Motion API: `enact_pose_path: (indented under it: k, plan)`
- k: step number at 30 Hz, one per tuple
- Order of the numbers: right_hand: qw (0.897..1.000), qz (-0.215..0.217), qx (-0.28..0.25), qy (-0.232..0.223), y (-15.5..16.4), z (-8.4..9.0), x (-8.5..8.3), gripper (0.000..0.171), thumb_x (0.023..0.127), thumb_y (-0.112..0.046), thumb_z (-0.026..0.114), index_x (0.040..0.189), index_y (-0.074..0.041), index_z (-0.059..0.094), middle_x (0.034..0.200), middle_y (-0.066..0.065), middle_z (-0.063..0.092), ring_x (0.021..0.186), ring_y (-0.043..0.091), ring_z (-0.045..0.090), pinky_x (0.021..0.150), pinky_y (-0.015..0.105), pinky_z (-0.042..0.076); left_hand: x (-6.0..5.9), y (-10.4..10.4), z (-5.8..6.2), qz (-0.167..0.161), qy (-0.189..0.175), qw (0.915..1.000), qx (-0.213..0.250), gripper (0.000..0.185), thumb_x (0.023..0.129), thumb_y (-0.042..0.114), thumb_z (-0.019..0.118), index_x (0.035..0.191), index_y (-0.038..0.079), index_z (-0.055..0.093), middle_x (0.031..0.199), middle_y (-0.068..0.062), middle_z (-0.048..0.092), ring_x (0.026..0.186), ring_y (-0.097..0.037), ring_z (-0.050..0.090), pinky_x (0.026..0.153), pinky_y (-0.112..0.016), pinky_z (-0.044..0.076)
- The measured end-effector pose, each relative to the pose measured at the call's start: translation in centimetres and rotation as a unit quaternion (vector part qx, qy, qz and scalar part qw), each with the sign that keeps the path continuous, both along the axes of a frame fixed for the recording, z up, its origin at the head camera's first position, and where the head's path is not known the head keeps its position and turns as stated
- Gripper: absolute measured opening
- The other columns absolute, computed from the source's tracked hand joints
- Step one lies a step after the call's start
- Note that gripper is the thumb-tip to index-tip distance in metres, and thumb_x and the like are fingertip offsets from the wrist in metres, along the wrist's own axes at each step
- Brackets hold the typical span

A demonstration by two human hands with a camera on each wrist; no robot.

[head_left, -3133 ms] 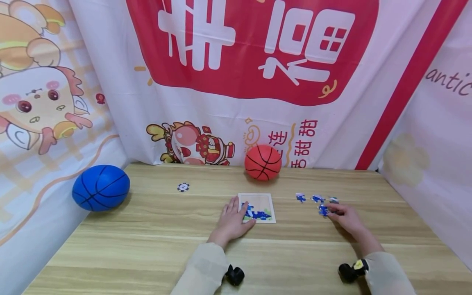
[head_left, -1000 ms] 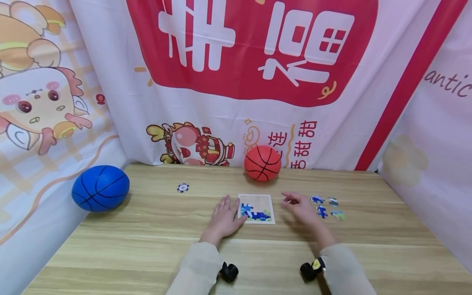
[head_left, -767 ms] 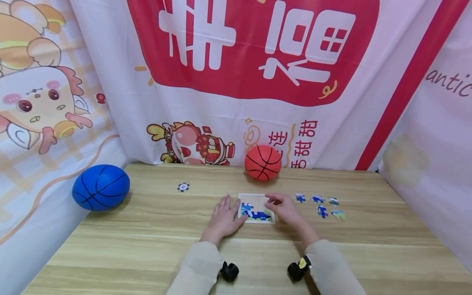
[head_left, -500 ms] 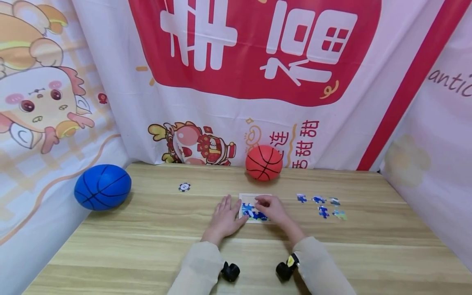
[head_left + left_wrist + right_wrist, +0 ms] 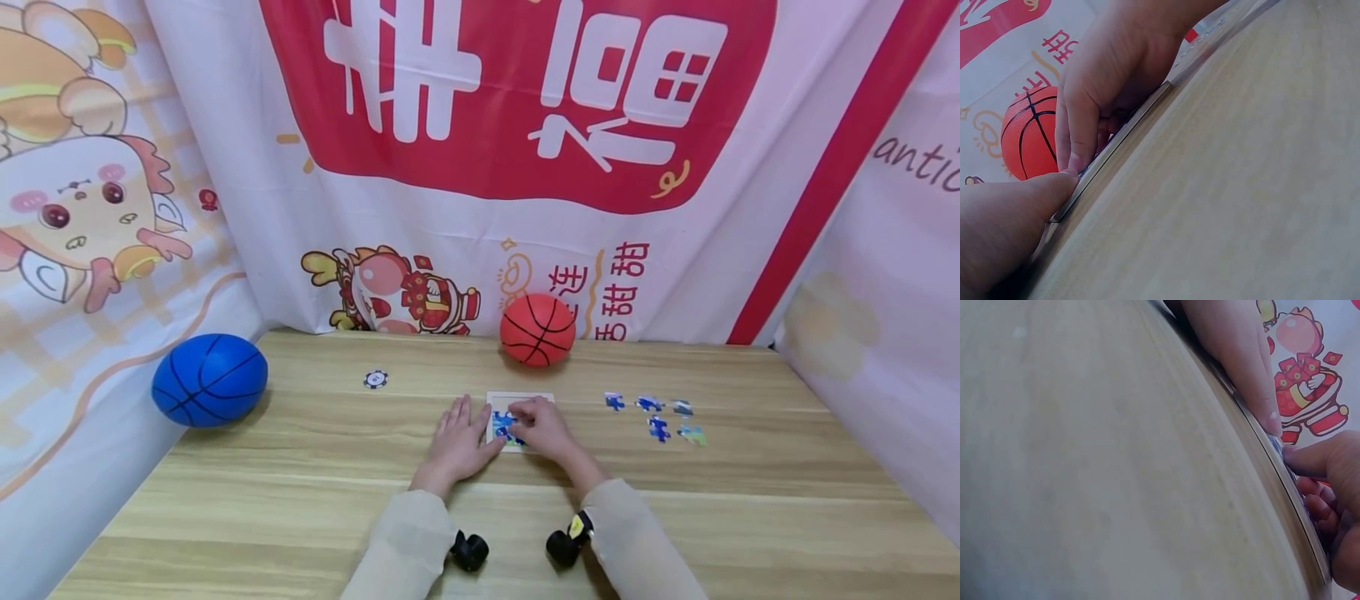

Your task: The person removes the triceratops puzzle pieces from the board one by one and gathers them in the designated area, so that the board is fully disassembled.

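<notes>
A small square puzzle tray lies at the middle of the wooden table, with blue pieces set in it. My left hand lies flat on the table, its thumb against the tray's left edge. My right hand is over the tray. Its fingers curl down onto a blue puzzle piece that is mostly hidden under them. The right wrist view shows the tray rim between the left thumb and my right fingers.
Several loose puzzle pieces lie to the right of the tray. An orange ball sits just behind the tray, and a blue ball is at the left edge. A small round chip lies at the back left. Printed cloth walls enclose three sides.
My right hand has come left from the loose pieces to the tray with fingers pinched and now covers most of it. The left hand has stayed by the tray.
</notes>
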State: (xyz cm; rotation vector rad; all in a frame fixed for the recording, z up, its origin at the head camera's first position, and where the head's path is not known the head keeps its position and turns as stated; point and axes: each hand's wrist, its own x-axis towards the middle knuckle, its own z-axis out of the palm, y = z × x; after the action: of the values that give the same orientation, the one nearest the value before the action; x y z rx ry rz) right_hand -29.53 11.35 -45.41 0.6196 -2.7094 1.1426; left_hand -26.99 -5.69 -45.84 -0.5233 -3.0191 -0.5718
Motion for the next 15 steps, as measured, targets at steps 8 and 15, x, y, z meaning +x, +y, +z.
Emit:
enact_pose_path:
  k: [8, 15]
  plan:
    - [0.999, -0.019, 0.028, -0.017, -0.17, 0.09, 0.04, 0.026, 0.074, -0.010, 0.066, 0.099, -0.004, 0.064, 0.090, 0.004, 0.054, 0.083, 0.019, 0.047, 0.074, 0.034, 0.038, 0.02, 0.04, -0.02, -0.001, 0.008, 1.0000, 0.001, 0.065, 0.084, 0.053, 0.038, 0.134, 0.012, 0.032, 0.139, -0.022, 0.012, 0.127, -0.032, 0.005, 0.100, -0.045, 0.007]
    - [0.998, -0.024, 0.004, -0.050, -0.44, 0.46, 0.28, 0.023, 0.076, -0.007, 0.064, 0.099, -0.003, 0.062, 0.087, 0.004, 0.051, 0.080, 0.019, 0.047, 0.073, 0.034, 0.040, 0.17, 0.10, 0.17, -0.003, 0.003, 1.0000, 0.001, 0.065, 0.085, 0.053, 0.039, 0.134, 0.012, 0.032, 0.139, -0.022, 0.011, 0.127, -0.033, 0.005, 0.100, -0.045, 0.007]
